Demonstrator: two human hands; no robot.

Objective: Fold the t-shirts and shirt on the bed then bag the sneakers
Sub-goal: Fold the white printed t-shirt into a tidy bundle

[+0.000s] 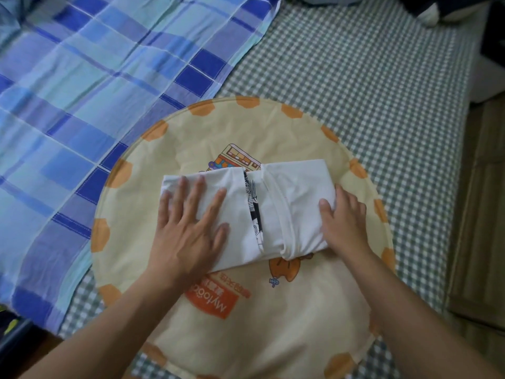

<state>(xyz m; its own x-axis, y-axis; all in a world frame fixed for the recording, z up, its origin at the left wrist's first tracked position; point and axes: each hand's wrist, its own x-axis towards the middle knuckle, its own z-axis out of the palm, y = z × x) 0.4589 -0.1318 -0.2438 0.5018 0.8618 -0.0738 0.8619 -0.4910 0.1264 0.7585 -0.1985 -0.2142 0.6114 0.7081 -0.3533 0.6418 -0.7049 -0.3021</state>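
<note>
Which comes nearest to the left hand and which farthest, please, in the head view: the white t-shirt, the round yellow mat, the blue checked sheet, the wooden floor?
1. White t-shirt: under the left hand, which presses on it.
2. Round yellow mat: beneath the shirt, around the hand.
3. Blue checked sheet: up and to the left.
4. Wooden floor: far right edge.

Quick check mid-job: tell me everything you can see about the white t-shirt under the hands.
The white t-shirt is soft, cotton-looking cloth folded into a compact rectangle, with a black-and-white print showing in the gap where two folded flaps meet. A hemmed edge runs down its right half. It lies flat on a round cream mat with orange spots on the bed. The left hand presses flat on its left part; the right hand rests at its right edge, fingers partly hidden.
</note>
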